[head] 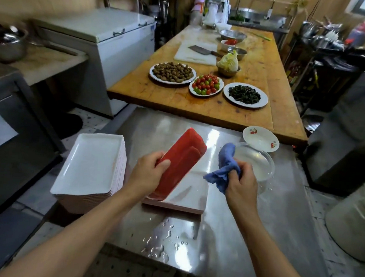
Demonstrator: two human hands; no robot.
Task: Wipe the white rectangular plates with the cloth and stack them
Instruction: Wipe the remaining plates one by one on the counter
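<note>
Steel counter [224, 238]: left hand [146, 174] tilts red-backed plate [181, 160].

the left hand [148, 171] hides the lifted plate's [181, 160] near edge; the far shelves [318, 33] are perhaps too blurred to read.

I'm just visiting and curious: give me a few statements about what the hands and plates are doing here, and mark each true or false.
1. The left hand holds a plate tilted, red underside showing. True.
2. The right hand is empty. False: it grips a blue cloth.
3. A tall stack of white plates sits to the left. True.
4. The clear bowl sits on the wooden table. False: it is on the steel counter.
</note>
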